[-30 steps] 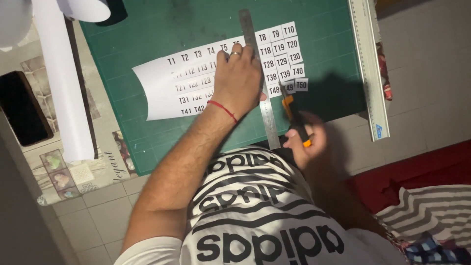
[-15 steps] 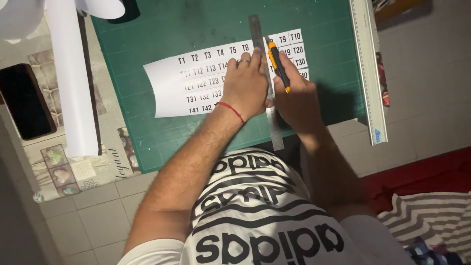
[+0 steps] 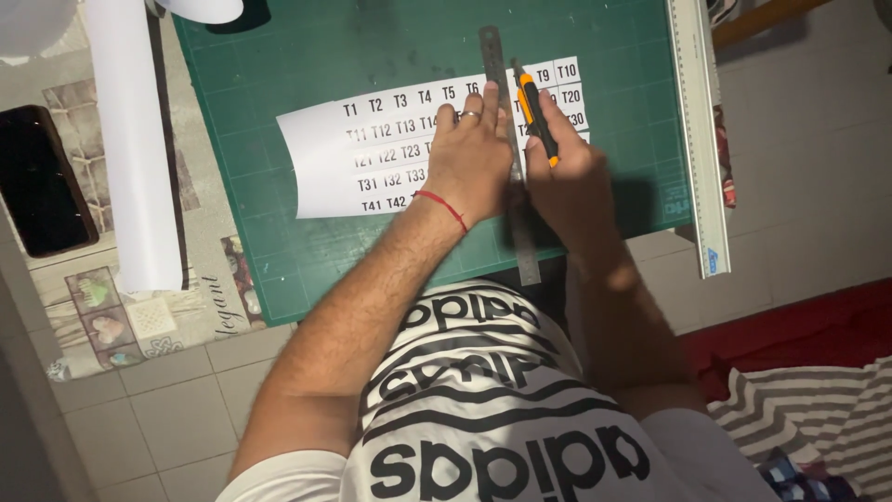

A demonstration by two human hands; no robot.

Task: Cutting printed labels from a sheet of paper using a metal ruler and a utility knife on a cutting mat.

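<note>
Left hand [image 3: 474, 163] presses ruler [image 3: 509, 158] flat onto sheet [image 3: 372, 153] on mat [image 3: 307, 56]; right hand [image 3: 567, 167] grips knife [image 3: 536, 116] (blade near the top edge). Sheet appears uncut; cutting barely begun.

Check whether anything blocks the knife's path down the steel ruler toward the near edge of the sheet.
Nothing visible does. The right hand holds the orange knife against the steel ruler; the left hand presses the white sheet on the ruler's other side.
</note>
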